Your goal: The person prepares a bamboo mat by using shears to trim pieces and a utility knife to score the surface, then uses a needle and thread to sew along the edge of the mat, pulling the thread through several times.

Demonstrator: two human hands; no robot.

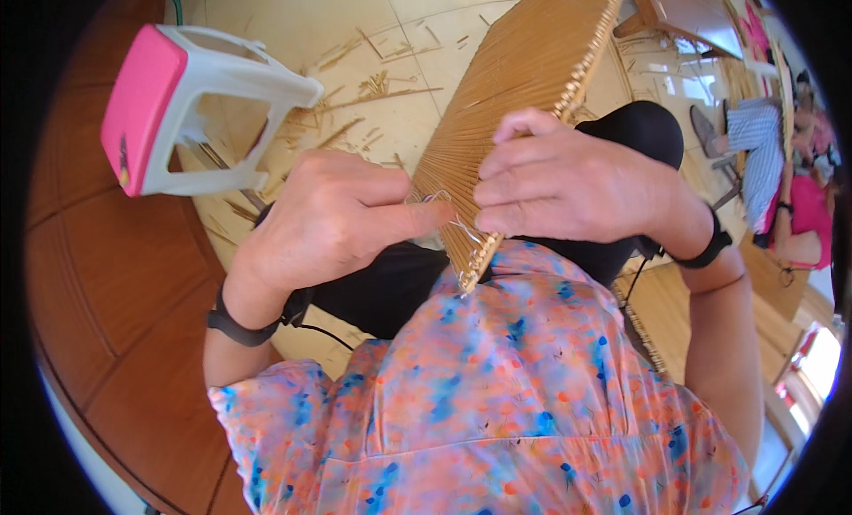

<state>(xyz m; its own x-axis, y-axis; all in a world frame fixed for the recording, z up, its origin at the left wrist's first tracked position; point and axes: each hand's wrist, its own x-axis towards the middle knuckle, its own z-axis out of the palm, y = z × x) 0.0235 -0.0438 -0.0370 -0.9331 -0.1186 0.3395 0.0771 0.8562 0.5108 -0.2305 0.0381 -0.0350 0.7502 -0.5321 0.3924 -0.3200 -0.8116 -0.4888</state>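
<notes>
A tan mat of thin, stiff stalks [510, 67] stands on its side between my knees, one bound edge running up and away to the right. White thread [460, 224] loops over its near end. My left hand [333, 215] is closed at the mat's left side, thumb and forefinger pinching the thread. On the other side, my right hand [577, 182] lies across the bound edge. Its fingers are curled in close to the thread, but their tips are partly hidden, so what they grip is unclear.
A pink-topped white plastic stool [213, 111] lies tipped at the upper left. Cut stalk scraps [377, 85] litter the tiled floor. Brown wooden panelling [115, 275] fills the left side. At far right sits another person in striped trousers [753, 151], near a wooden table [692, 14].
</notes>
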